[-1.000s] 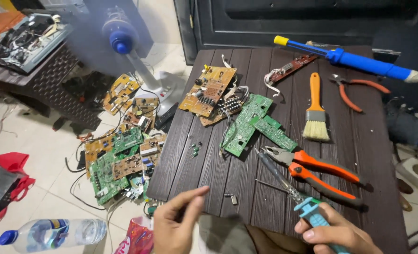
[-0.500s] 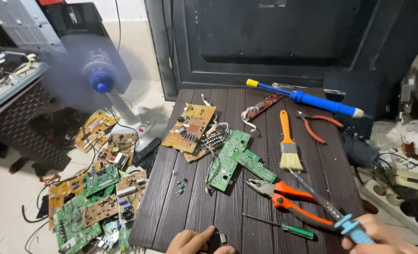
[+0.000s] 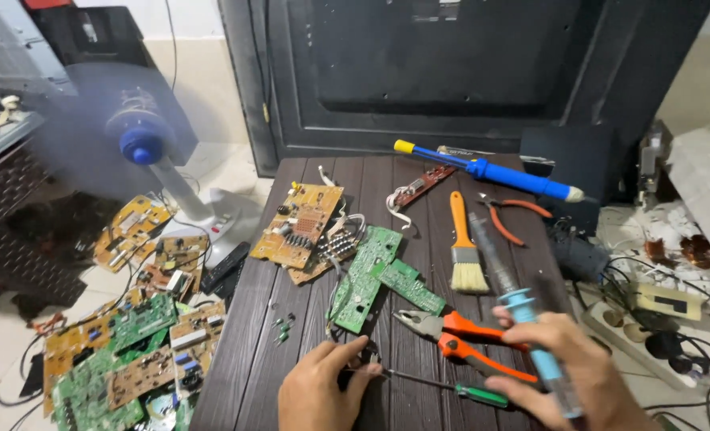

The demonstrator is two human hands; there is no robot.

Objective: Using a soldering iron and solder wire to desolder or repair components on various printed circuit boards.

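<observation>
Dark slatted table (image 3: 235,351): screwdriver (image 3: 443,386) lies crosswise, tip under curled, empty left hand (image 3: 319,391); right hand (image 3: 575,371) grips soldering iron (image 3: 515,295).

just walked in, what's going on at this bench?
A person sits at a dark slatted table strewn with circuit boards. The right hand grips a soldering iron with a light blue handle, tip pointing away. The left hand rests at the tip of a green-handled screwdriver. Orange pliers, a brush and green boards lie close by.
</observation>
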